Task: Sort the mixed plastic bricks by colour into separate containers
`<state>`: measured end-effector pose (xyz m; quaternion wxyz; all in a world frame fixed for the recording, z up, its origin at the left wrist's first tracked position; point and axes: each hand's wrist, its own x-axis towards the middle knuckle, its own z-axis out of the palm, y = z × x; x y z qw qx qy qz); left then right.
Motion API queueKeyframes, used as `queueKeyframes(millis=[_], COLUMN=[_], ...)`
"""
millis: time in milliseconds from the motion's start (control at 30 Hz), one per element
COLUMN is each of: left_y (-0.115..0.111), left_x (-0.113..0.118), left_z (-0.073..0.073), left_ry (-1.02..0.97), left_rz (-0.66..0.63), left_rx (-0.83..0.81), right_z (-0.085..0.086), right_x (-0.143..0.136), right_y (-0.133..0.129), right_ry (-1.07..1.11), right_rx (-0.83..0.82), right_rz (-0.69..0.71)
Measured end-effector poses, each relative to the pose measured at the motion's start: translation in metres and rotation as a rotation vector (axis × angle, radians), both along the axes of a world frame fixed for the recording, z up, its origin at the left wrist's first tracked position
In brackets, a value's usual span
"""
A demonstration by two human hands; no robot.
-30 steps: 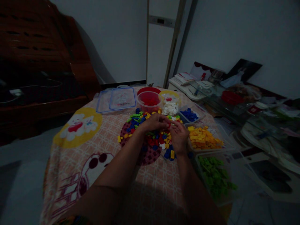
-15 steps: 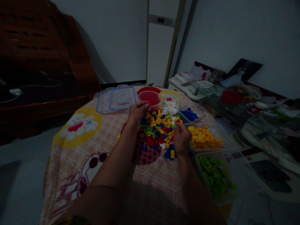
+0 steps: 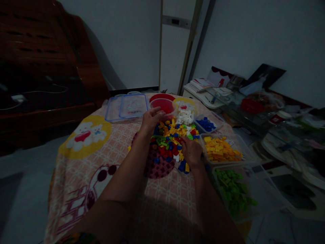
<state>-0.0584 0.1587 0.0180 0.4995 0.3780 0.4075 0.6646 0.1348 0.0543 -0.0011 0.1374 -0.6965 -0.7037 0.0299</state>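
Note:
My left hand [image 3: 150,120] hovers at the near rim of a clear tub [image 3: 162,104] with red bricks [image 3: 166,109] inside. Its fingers are stretched forward and loosely apart, with nothing visible in them. Over the right part of a mixed heap of toy building bricks [image 3: 166,139], my right hand [image 3: 192,151] points its fingers down and left. Thumb and forefinger are drawn together at the bricks; whatever lies between them is too small and dark to make out. Yellow, green, blue, red and white pieces make up the heap.
White bricks [image 3: 185,117] lie behind the heap. To the right stand clear boxes of blue bricks [image 3: 206,124], yellow bricks [image 3: 220,149] and green bricks [image 3: 232,189]. Blue-edged lids [image 3: 127,107] lie at the back left of the cloth-covered table [image 3: 162,210]. A cluttered glass shelf [image 3: 243,118] stands right.
My right hand has moved left and slightly down, further over the heap. My left hand stays by the red-brick tub, its fingers now more spread.

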Motion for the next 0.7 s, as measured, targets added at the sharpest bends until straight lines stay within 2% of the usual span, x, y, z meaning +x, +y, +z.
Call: queueKeyframes(millis=[200,300,400,533,600,700], left_y=[-0.006,-0.01,-0.012,-0.014,-0.015,-0.019], left_x=[0.005,0.006,0.008,0.017,0.024,0.035], left_z=[0.003,0.005,0.005,0.001,-0.001,-0.002], left_ry=[0.068,0.101,0.133,0.18,0.208,0.269], left_rz=[-0.107,-0.173,-0.236,-0.351,-0.445,-0.61], left_rx=[-0.013,-0.002,-0.002,-0.008,-0.024,-0.046], right_z=[-0.002,-0.008,-0.015,-0.019,-0.017,-0.014], right_x=[-0.001,0.002,0.004,0.005,0.005,0.004], right_y=[0.0,0.003,0.009,0.013,0.013,0.012], right_ry=[0.093,0.215,0.456,0.885,1.058,1.189], right_rx=[0.039,0.113,0.209,0.267,0.25,0.245], right_rz=[-0.058,-0.076,-0.099,-0.093,-0.09,-0.092])
